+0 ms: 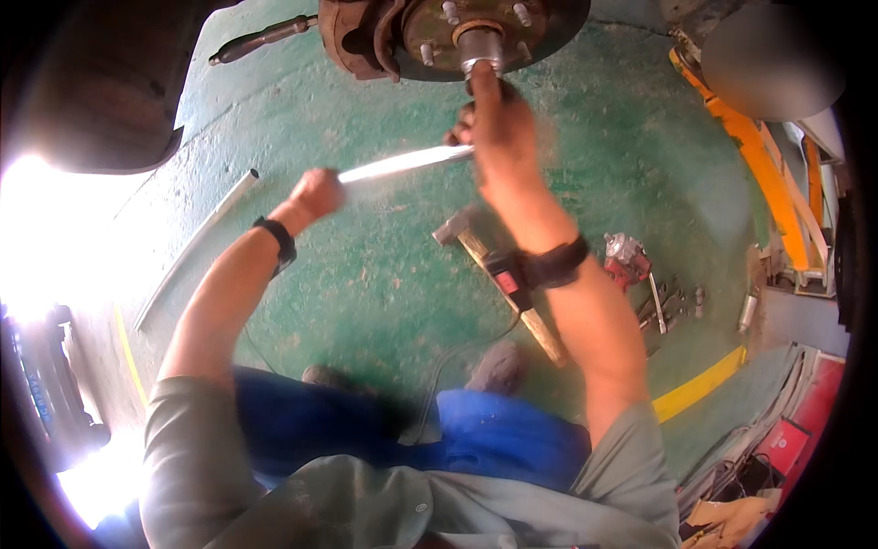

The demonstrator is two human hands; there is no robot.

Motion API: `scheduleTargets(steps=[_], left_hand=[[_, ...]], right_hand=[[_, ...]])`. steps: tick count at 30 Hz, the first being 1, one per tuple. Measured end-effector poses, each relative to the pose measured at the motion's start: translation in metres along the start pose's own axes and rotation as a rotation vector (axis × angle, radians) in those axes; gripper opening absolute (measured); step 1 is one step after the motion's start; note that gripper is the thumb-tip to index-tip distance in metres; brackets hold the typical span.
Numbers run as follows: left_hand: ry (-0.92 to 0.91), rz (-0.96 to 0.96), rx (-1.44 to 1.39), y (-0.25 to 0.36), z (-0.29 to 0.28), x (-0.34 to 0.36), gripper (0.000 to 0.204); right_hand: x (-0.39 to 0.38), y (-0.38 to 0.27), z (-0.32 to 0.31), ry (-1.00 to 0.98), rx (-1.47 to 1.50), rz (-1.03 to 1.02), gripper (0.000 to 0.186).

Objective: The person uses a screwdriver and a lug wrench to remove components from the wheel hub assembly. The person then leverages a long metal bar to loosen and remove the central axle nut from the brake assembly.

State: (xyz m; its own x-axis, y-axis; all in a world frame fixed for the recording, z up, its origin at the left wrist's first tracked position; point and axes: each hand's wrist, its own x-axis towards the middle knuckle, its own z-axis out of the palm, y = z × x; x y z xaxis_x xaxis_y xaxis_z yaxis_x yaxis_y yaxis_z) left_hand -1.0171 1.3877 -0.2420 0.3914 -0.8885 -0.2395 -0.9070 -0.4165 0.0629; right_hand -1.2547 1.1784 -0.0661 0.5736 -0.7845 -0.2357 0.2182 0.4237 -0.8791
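My left hand (317, 190) is closed round the far left end of a long silver socket wrench handle (402, 165). The handle runs slightly upward to my right hand (501, 128), whose fingers wrap the tool's head and hide most of it. Just above those fingers a large silver socket (480, 46) sits over the centre of a wheel hub (434, 27) with studs round it. Behind the hub is the dark brake disc (560, 37), with a rusty caliper (361, 37) at its left. Both hands are slightly blurred.
On the green floor lie a wooden-handled hammer (540, 334), partly behind my right forearm, and a pale pipe (201, 242). A red and silver tool (625, 261) and several small tools are at the right. An orange metal frame (764, 160) stands beyond; a dark panel (110, 82) hangs upper left.
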Motion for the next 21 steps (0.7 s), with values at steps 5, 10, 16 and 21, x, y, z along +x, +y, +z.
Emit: scheduleTargets(steps=[5, 10, 16, 21], left_hand=[[-0.288, -0.09, -0.099, 0.076, 0.016, -0.02, 0.047], [-0.588, -0.165, -0.522, 0.188, -0.036, -0.112, 0.053], [-0.258, -0.17, -0.292, 0.104, -0.089, -0.097, 0.035], [0.072, -0.216, -0.057, 0.072, -0.179, -0.141, 0.025]], right_hand=[[0.009, -0.006, -0.034, -0.055, -0.078, -0.012, 0.036], [-0.03, -0.047, -0.063, -0.11, -0.172, 0.197, 0.037], [-0.022, -0.039, -0.059, -0.08, 0.061, 0.177, 0.038], [-0.015, -0.025, -0.044, -0.092, 0.381, 0.299, 0.034]])
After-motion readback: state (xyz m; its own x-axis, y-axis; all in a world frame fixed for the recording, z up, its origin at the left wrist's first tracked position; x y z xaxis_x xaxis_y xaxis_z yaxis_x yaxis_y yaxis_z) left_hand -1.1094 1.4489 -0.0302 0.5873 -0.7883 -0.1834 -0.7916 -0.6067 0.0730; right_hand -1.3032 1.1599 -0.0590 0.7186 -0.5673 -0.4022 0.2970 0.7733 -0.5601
